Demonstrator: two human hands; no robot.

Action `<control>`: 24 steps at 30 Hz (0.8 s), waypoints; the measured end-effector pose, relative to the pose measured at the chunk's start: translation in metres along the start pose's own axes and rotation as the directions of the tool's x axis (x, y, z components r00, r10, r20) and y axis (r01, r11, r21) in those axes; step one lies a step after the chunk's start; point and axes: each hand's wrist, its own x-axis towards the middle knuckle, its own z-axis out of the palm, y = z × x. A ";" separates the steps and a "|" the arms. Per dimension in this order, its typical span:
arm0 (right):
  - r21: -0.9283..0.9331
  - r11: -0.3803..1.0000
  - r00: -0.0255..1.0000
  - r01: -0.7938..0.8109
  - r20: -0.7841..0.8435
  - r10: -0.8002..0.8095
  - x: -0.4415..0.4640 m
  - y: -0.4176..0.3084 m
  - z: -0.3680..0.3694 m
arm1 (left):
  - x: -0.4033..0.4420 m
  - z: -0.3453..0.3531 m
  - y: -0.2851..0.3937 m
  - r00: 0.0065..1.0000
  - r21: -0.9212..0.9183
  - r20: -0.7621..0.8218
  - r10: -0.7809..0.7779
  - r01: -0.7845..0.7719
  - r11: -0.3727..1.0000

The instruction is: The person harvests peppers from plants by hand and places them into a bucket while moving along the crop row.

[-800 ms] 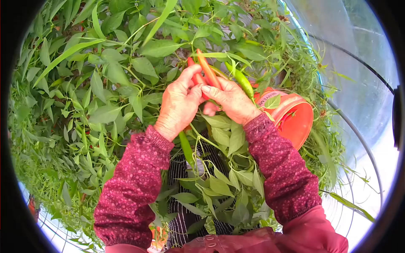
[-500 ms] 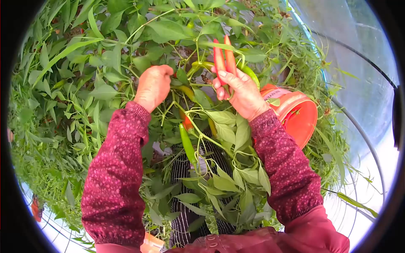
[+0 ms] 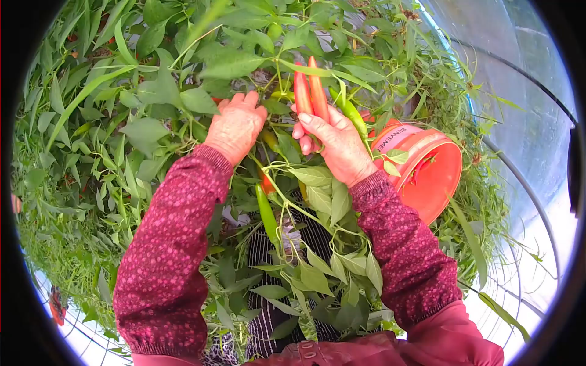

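My right hand [image 3: 332,137] holds two red chili peppers [image 3: 310,91] upright, thumb pressed across their lower ends. A green chili pepper [image 3: 353,116] hangs just right of those fingers. My left hand [image 3: 235,128] is in the foliage to the left, back of the hand up. Its fingers curl down among the leaves with their tips hidden, so what they grip does not show. A bit of red [image 3: 216,99] peeks out beside them. Below and between the hands, a long green chili pepper [image 3: 267,213] hangs from the plant, with an orange-red pepper [image 3: 267,183] partly covered behind it.
An orange-red bucket [image 3: 448,174] with some red peppers inside lies tilted beside my right forearm. Dense pepper plants [image 3: 146,134] surround both hands. Clear plastic sheeting [image 3: 519,55] and a dark hose-like line [image 3: 528,201] run along the right. Leafy stems hang over my striped trousers [image 3: 268,317].
My left hand has shifted right and slightly down, its fingers now reaching into the leaves. My right hand, with the two red chili peppers, has moved a little left.
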 end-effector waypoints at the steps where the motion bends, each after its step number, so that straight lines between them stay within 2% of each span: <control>1: 0.003 1.000 1.000 0.002 -0.003 -0.002 0.000 0.001 0.000 | -0.003 -0.002 0.000 0.995 0.072 -0.077 0.065 -0.060 0.996; 2: 0.002 1.000 1.000 0.002 -0.001 -0.002 0.000 0.002 0.000 | -0.005 -0.004 0.000 0.984 0.110 -0.149 0.098 -0.082 0.991; 3: 0.000 1.000 1.000 0.002 0.000 -0.002 0.000 0.003 0.000 | -0.006 -0.011 0.002 0.984 0.110 -0.150 0.100 -0.084 0.990; 5: -0.008 1.000 1.000 0.012 -0.007 -0.012 0.001 0.003 0.000 | -0.005 -0.025 0.007 0.951 0.077 -0.284 0.122 -0.105 0.992; 6: -0.018 1.000 1.000 0.021 -0.014 -0.021 0.000 0.003 0.000 | -0.002 -0.038 0.005 0.906 0.088 -0.404 0.129 -0.102 0.991; 7: -0.015 1.000 1.000 0.020 -0.020 -0.021 -0.002 0.004 -0.002 | 0.000 -0.049 0.002 0.898 -0.034 -0.440 0.003 -0.020 0.999; 8: 0.021 1.000 0.999 0.010 -0.041 -0.009 -0.002 0.003 -0.003 | 0.000 -0.052 -0.002 0.880 -0.292 -0.429 -0.203 0.077 0.953; 9: 0.055 0.998 0.999 0.006 -0.053 -0.003 0.000 0.001 -0.003 | 0.000 -0.055 -0.011 0.839 -0.525 -0.372 -0.398 0.163 0.835; 10: 0.053 0.999 0.999 0.006 -0.052 -0.004 0.000 0.000 -0.004 | -0.001 -0.051 -0.021 0.855 -0.763 -0.173 -0.489 0.197 0.615; 11: 0.052 0.999 0.999 0.012 -0.048 -0.010 0.000 -0.001 -0.003 | -0.002 -0.041 -0.026 0.853 -0.761 -0.180 -0.489 0.194 0.619; 13: 0.049 0.999 0.998 0.003 -0.060 0.000 -0.001 -0.001 -0.002 | -0.004 -0.021 -0.028 0.971 -0.717 -0.075 -0.227 0.106 0.689; 14: 0.050 0.999 0.998 0.002 -0.059 0.001 -0.001 -0.001 -0.002 | -0.003 -0.012 -0.025 0.992 -0.645 -0.031 -0.125 0.076 0.761; 15: 0.049 0.999 0.999 0.010 -0.050 -0.008 0.000 0.000 -0.002 | 0.000 -0.007 -0.024 0.996 -0.524 0.039 -0.085 0.093 0.847; 17: 0.046 0.999 0.999 0.011 -0.040 -0.009 -0.001 0.003 -0.003 | 0.020 0.008 -0.020 0.918 -0.356 0.240 -0.315 0.385 0.851; 18: 0.039 0.999 0.999 0.014 -0.047 -0.012 -0.001 0.004 -0.002 | 0.027 0.012 -0.021 0.916 -0.355 0.242 -0.318 0.389 0.850; 20: 0.035 0.999 0.999 0.020 -0.049 -0.019 -0.001 0.005 -0.002 | 0.040 0.017 -0.025 0.880 -0.451 0.218 -0.423 0.475 0.756; 21: 0.044 0.999 0.998 0.031 -0.048 -0.029 0.000 0.006 -0.002 | 0.042 0.023 -0.028 0.879 -0.448 0.217 -0.425 0.477 0.756; 23: 0.056 0.998 0.998 0.041 -0.047 -0.039 0.000 0.005 -0.003 | 0.044 0.033 -0.033 0.958 -0.630 0.160 -0.238 0.285 0.723; 24: 0.059 0.998 0.998 0.037 -0.051 -0.034 0.001 0.005 -0.003 | 0.045 0.036 -0.034 0.955 -0.656 0.199 -0.218 0.295 0.694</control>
